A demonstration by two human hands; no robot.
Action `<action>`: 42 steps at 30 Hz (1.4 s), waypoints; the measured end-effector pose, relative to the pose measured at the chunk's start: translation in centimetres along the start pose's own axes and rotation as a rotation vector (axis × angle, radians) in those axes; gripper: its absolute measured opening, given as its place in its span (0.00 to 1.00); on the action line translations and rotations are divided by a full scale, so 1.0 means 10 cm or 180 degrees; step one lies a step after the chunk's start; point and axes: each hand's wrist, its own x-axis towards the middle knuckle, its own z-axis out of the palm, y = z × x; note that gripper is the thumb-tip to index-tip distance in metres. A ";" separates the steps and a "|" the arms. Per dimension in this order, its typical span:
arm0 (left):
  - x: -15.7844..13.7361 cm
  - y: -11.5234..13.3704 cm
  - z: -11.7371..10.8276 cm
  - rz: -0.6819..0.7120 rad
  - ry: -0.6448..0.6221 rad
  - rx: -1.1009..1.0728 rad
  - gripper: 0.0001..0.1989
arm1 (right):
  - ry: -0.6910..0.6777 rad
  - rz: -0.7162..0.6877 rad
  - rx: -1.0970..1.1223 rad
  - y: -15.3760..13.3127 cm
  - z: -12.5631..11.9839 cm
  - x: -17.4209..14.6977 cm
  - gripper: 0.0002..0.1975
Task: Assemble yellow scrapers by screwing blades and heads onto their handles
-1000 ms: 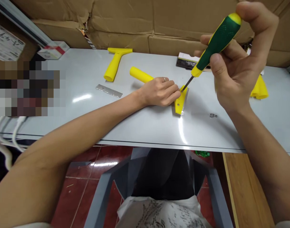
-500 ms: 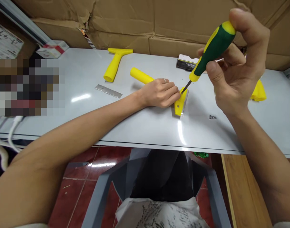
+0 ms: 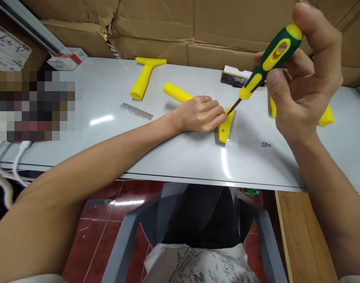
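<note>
My left hand [image 3: 200, 114] is closed around the neck of a yellow scraper [image 3: 224, 131], pressing it to the table. A metal blade [image 3: 232, 126] runs along the outer edge of the scraper's head. In my right hand [image 3: 311, 86] is a green and yellow screwdriver [image 3: 268, 65], tilted, thumb and fingers around its handle and one finger on its end. Its tip meets the upper screw in the scraper head; a second screw [image 3: 223, 131] shows lower down. To the right lies a small pile of screws [image 3: 266, 145].
Another yellow scraper handle [image 3: 142, 80] and a loose blade [image 3: 136, 111] lie on the left of the white table [image 3: 168, 157]. A small black and white box [image 3: 234, 76] stands by the cardboard [image 3: 156, 27]. More yellow pieces [image 3: 326, 116] are partly hidden behind my right hand.
The screwdriver's handle has turned about its own axis, showing more yellow grip. My right hand has shifted slightly right in view; the left keeps its hold on the scraper.
</note>
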 end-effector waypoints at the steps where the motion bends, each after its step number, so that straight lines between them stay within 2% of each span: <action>1: 0.01 0.00 0.00 -0.0005 -0.0008 0.0025 0.21 | -0.0046 -0.0057 0.0034 0.01 -0.01 0.00 0.37; 6: 0.04 -0.01 -0.01 -0.0029 0.0213 0.0068 0.19 | -0.0109 0.0286 0.0023 -0.04 -0.03 -0.03 0.33; 9: 0.05 0.00 -0.01 -0.0054 0.0345 0.0037 0.18 | -0.0047 0.0256 -0.0055 -0.06 0.00 -0.04 0.42; 11: 0.05 0.00 -0.01 -0.0067 0.0241 0.0024 0.19 | 0.0234 0.0222 -0.0081 -0.06 0.05 -0.04 0.43; 13: 0.02 0.01 0.01 -0.0084 0.0028 -0.0030 0.20 | 0.0497 0.0256 -0.0054 -0.08 0.09 -0.05 0.38; 15: 0.00 0.02 0.02 -0.0124 -0.0168 -0.0162 0.21 | 0.0496 0.0330 0.0036 -0.09 0.11 -0.04 0.32; 17: -0.02 0.03 0.04 -0.0180 -0.0289 -0.0321 0.22 | 0.0415 0.0373 0.0155 -0.10 0.10 -0.04 0.32; 23: -0.03 0.04 0.05 -0.0348 -0.0401 -0.0709 0.22 | 0.0578 0.0030 0.0122 -0.02 0.06 0.02 0.38; 27: -0.03 0.03 0.03 -0.0282 -0.0451 -0.0589 0.21 | 0.0670 0.0047 -0.0156 -0.01 0.05 0.04 0.42; 31: -0.03 0.03 0.04 -0.0270 -0.0402 -0.0644 0.22 | 0.0619 -0.0163 -0.0363 -0.04 0.02 0.04 0.37; 35: -0.03 0.03 0.05 -0.0251 -0.0388 -0.0525 0.23 | 0.0429 0.0128 -0.0140 -0.06 0.06 0.01 0.28; 39: -0.02 0.03 0.05 -0.0225 -0.0302 -0.0406 0.22 | 0.0717 -0.0309 0.0251 0.02 0.10 -0.03 0.35; 42: -0.01 0.03 0.04 -0.0243 -0.0330 -0.0412 0.22 | 0.0591 -0.0207 0.0000 0.03 0.07 -0.04 0.32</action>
